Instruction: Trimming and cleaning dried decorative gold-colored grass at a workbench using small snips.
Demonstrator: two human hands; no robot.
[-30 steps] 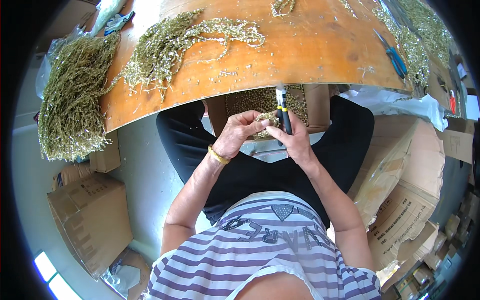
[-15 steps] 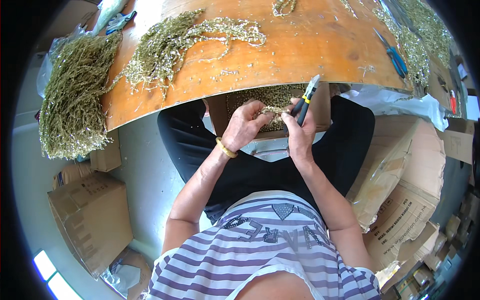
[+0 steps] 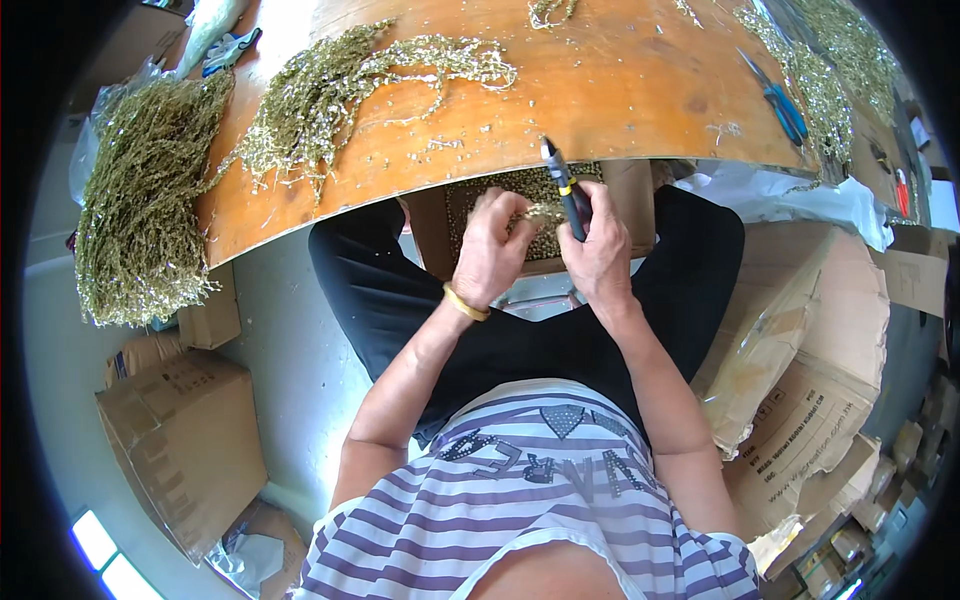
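Note:
My left hand [image 3: 493,248], with a yellow bangle at the wrist, pinches a short gold beaded strand [image 3: 543,213] that stretches toward the other hand. In my right hand [image 3: 602,250] is a pair of cutting pliers [image 3: 572,196] with black and yellow handles, the jaws pointing up past the table edge. The right fingers are also close to the strand's end; whether they grip it is hard to see. Both hands are above a cardboard box [image 3: 632,205] between my knees, which holds many loose gold beads [image 3: 520,184].
The wooden table [image 3: 620,100] curves across in front, scattered with bead bits. A gold strand heap [image 3: 310,100] lies on it, and a thick bundle [image 3: 150,190] hangs over its left edge. Blue-handled pliers [image 3: 787,113] lie at right. Cartons [image 3: 190,430] and folded cardboard [image 3: 800,400] flank me.
My right hand has turned the pliers, so their jaws swing from pointing up and right to up and left. The left hand stays near the same place, still on the strand.

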